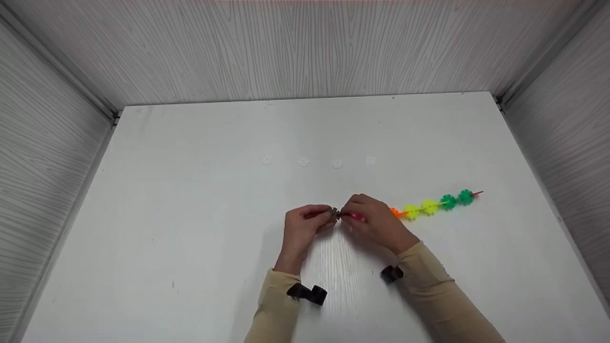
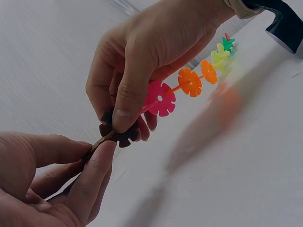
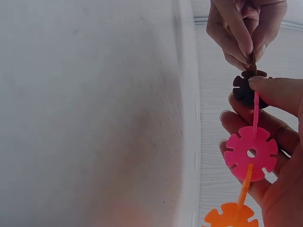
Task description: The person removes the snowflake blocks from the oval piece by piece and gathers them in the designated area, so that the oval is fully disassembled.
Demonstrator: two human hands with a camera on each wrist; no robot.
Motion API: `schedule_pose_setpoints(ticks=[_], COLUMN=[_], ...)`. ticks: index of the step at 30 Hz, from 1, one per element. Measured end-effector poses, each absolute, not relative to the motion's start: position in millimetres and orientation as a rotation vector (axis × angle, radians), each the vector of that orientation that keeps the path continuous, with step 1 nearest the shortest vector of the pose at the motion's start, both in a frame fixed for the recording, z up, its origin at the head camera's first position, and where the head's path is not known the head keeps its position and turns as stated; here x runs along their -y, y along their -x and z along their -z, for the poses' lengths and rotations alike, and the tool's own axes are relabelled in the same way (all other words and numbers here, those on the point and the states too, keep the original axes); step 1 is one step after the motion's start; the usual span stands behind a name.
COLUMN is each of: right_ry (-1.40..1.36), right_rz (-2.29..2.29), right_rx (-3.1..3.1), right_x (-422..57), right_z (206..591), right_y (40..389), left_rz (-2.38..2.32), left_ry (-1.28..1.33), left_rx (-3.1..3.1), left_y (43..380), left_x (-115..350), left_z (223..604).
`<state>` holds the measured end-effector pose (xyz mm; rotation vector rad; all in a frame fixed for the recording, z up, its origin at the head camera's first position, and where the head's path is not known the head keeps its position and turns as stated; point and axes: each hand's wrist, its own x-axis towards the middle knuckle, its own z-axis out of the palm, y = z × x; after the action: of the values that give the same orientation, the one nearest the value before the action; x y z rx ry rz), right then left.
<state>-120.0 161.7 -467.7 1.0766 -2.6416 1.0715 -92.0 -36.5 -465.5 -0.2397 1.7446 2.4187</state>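
My left hand [image 1: 298, 233] pinches a brown notched disc [image 2: 100, 141], seen edge-on in the left wrist view and partly covered by the fingers. Between thumb and fingers, my right hand [image 1: 381, 226] holds a dark brown notched disc [image 3: 244, 92] at the near end of a chain of interlocked discs. The left hand's disc meets the rim of this dark one. Behind it in the chain come pink discs [image 3: 236, 147], then orange discs [image 2: 190, 83], yellow discs [image 1: 430, 206] and green discs [image 1: 448, 202]. A red disc [image 1: 478, 193], edge-on, ends the chain at the right.
Several white notched discs [image 1: 303, 162] lie in a spaced row on the white table [image 1: 190, 214], beyond the hands. Grey wood-grain panels [image 1: 286, 47] enclose the back and both sides. Black wrist cameras [image 1: 317, 295] sit at both sleeves.
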Motion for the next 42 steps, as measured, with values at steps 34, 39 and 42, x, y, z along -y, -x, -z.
schedule_pose_setpoints(ticks=[34, 39, 42], right_ry=[-1.168, -1.178, -1.145], right_rz=[-1.148, -1.148, -1.161], right_rx=[2.575, 2.579, 2.587], right_x=[-167, -169, -173], right_z=[464, 462, 463], right_y=[122, 124, 124], left_rz=[-2.278, -2.245, -2.263], left_ry=[0.215, 0.204, 0.26], left_rx=[-1.793, -1.831, -1.883], left_y=[100, 108, 116], left_x=[45, 54, 67], left_z=[461, 456, 453])
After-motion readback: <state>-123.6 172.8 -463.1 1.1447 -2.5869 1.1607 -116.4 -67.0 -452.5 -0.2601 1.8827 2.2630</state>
